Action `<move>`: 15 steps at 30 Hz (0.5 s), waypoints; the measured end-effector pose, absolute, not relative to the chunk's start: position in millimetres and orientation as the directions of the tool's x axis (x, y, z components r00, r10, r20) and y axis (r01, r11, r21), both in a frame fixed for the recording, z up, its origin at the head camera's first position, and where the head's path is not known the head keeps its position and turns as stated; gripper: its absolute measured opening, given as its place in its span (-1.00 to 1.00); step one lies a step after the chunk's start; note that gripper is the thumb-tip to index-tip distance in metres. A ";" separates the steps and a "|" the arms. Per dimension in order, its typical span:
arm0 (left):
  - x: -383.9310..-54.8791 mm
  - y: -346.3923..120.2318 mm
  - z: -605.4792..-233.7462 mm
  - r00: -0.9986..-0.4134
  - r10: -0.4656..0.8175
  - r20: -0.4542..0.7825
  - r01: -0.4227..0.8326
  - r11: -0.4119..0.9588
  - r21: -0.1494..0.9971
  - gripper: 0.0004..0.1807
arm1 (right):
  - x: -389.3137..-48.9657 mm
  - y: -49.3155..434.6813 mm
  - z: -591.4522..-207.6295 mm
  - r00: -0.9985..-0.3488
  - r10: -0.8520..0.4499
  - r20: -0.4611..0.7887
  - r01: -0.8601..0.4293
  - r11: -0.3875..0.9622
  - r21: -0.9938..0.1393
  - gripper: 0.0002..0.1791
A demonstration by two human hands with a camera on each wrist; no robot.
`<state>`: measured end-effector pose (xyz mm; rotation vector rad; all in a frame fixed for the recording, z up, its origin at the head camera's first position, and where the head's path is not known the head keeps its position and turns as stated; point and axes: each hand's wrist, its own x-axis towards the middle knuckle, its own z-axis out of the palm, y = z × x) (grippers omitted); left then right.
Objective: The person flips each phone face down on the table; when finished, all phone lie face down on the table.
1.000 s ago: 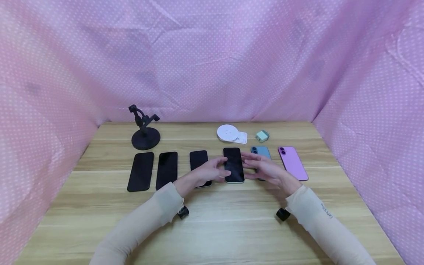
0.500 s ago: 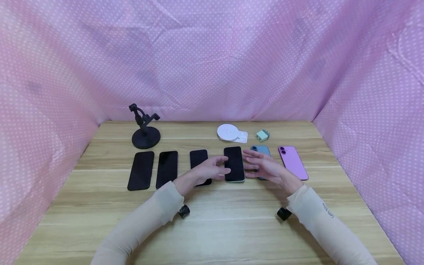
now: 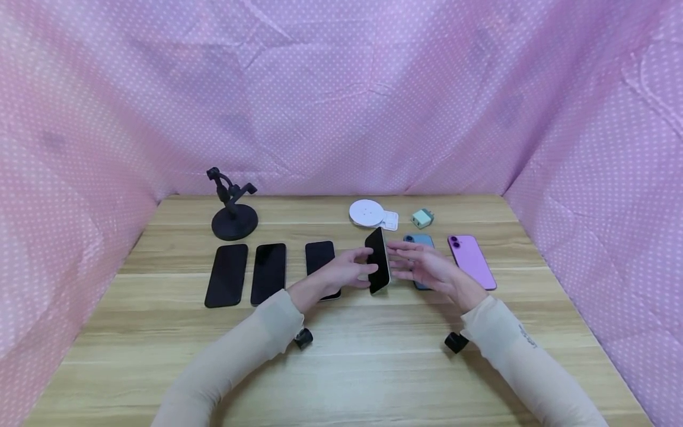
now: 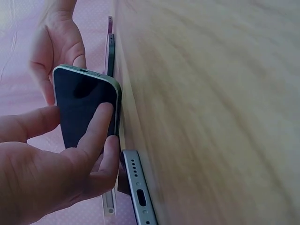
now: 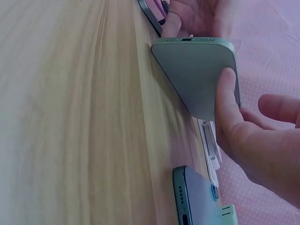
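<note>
A smartphone (image 3: 376,261) stands tilted on the table, its right long side raised and its dark screen facing my left hand (image 3: 344,270). In the left wrist view, that hand holds the phone, one fingertip (image 4: 106,111) on the screen and others at the long edges. From the other side, my right hand (image 3: 427,273) touches the pale green back (image 5: 192,75) with nearly straight fingers; its thumb stays apart. Beneath that hand lies a blue phone (image 3: 423,239), partly covered. Another dark-screened phone (image 3: 320,254) lies partly under my left hand.
Two dark phones (image 3: 226,276) lie at the left, and a pink phone (image 3: 472,262) lies at the right. Along the back are a black stand (image 3: 235,220), a white round disc (image 3: 366,212) on a white card (image 3: 391,220), and a green plug adapter (image 3: 423,218).
The smartphone lay flat between my hands; its right side has come up, turning the screen leftward. My left hand has shifted slightly right. The other phones have stayed put.
</note>
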<state>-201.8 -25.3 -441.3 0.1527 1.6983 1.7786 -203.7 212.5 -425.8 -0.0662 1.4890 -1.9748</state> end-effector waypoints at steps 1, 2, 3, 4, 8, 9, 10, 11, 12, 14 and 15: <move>-202.4 -24.8 -441.2 -0.774 0.525 -0.353 -0.382 0.058 0.923 -0.30 | -203.5 211.1 -425.5 -0.782 -0.527 -0.333 0.465 -0.138 -0.874 -0.44; -202.8 -24.5 -441.2 -0.776 0.521 -0.354 -0.386 0.051 0.921 -0.30 | -203.3 209.9 -425.4 -0.779 -0.533 -0.331 0.462 -0.132 -0.877 -0.44; -203.1 -24.3 -441.3 -0.779 0.516 -0.356 -0.391 0.044 0.919 -0.30 | -203.2 208.7 -425.7 -0.775 -0.541 -0.327 0.461 -0.130 -0.878 -0.44; -203.3 -24.1 -441.3 -0.781 0.512 -0.357 -0.395 0.038 0.918 -0.29 | -203.0 207.5 -426.2 -0.769 -0.552 -0.322 0.460 -0.128 -0.879 -0.44; -203.5 -24.2 -441.2 -0.792 0.502 -0.348 -0.400 0.005 0.916 -0.29 | -201.9 203.6 -428.0 -0.750 -0.581 -0.316 0.468 -0.127 -0.875 -0.45; -203.5 -24.4 -440.9 -0.794 0.501 -0.345 -0.400 -0.003 0.917 -0.29 | -201.5 202.8 -428.5 -0.747 -0.584 -0.317 0.470 -0.127 -0.874 -0.45; -203.6 -24.7 -440.2 -0.796 0.501 -0.340 -0.399 -0.010 0.917 -0.30 | -201.0 202.1 -428.8 -0.746 -0.585 -0.318 0.470 -0.125 -0.874 -0.45; -203.7 -25.1 -439.6 -0.798 0.500 -0.337 -0.397 -0.016 0.918 -0.30 | -200.6 201.4 -429.1 -0.744 -0.589 -0.316 0.469 -0.122 -0.875 -0.46; -203.8 -25.6 -438.9 -0.799 0.499 -0.335 -0.396 -0.018 0.918 -0.31 | -200.1 200.8 -429.4 -0.742 -0.590 -0.318 0.471 -0.121 -0.874 -0.46; -204.1 -26.8 -437.8 -0.801 0.498 -0.333 -0.396 -0.024 0.918 -0.31 | -199.3 199.6 -429.9 -0.738 -0.595 -0.318 0.469 -0.115 -0.875 -0.45; -204.5 -27.5 -437.6 -0.802 0.498 -0.331 -0.395 -0.026 0.918 -0.31 | -198.9 199.0 -430.1 -0.736 -0.598 -0.317 0.468 -0.112 -0.876 -0.45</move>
